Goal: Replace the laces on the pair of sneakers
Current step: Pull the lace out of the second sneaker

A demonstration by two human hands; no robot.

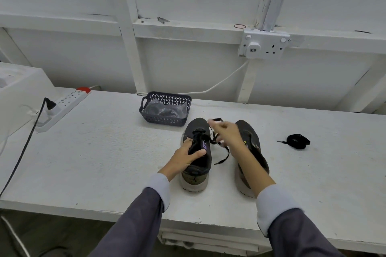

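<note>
Standing by the desk (104, 152), I watch a person work on the left sneaker (201, 162). It sits with its toe pointing away from them and its heel toward them. The left hand (188, 155) grips it at the throat: the fingers (187, 142) curl over the near side of the tongue and the thumb lies across the opening.

The right hand (226, 133) is raised just right of that shoe and is blurred. Its fingers look pinched on the black lace (224, 153), with a dark loop showing at the tips. From those fingers the lace drops down and back toward the person, and its tipped end dangles between the two shoes. The rest runs left into the eyelets nearest the toe.

That is what the next pull depends on, I'd say. The eyelet row lies along the shoe's length, just left of and below the right fingers, so the right hand is the nearer one to draw the lace. Whether it is coming out or going in I can't tell.

The right sneaker (250, 137) stands parallel, partly behind the right forearm. A coiled lace (298, 141) lies well off to the right of the fingers. A dark basket (165, 120) sits beyond them.
</note>
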